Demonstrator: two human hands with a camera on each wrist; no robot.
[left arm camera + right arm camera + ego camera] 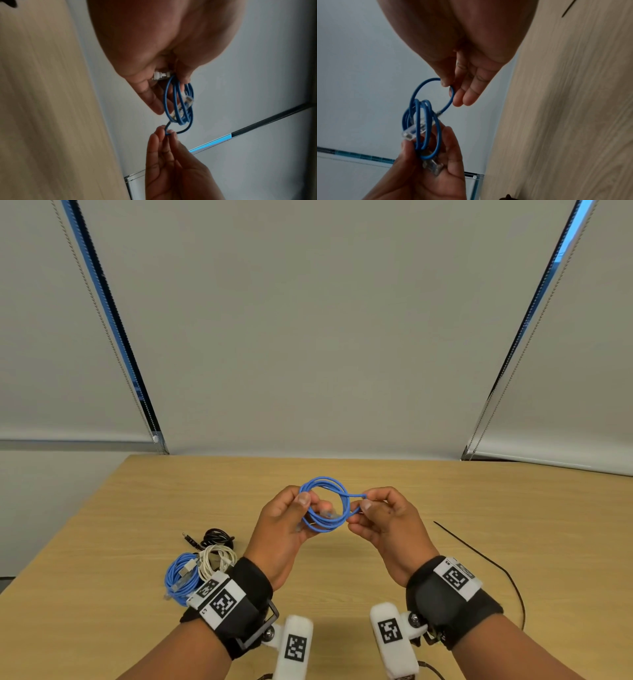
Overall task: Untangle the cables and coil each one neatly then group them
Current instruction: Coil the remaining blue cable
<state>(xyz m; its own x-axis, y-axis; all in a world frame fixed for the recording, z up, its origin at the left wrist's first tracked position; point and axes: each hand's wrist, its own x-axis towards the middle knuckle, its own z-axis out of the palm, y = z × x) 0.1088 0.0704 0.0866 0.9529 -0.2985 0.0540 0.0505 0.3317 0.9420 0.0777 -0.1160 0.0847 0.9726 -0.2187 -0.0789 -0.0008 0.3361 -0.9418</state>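
Late in the task, judging by the layout. Already coiled and grouped at the left of the desk (342, 570): a blue coil (181, 577), a white coil (219, 560) touching it, and a black coil (216, 537) just behind — three bundles lying close together. Held up in the air above the middle of the desk: a fourth blue cable (327, 508), wound into several loops. Left hand (287, 523) curled round one side of those loops, thumb pressing them down, with a clear plug (412, 132) poking out by the fingertips. Right hand (383, 518) pinching one small loop drawn out sideways from the bundle — probably a last wrap to lock the coil. Left to do, most likely: finishing that wrap and setting this coil beside the others. Also on the desk, well off to the right, a thin black strand (479, 556) lying straight and uncoiled; unclear whether a cable or a tie.
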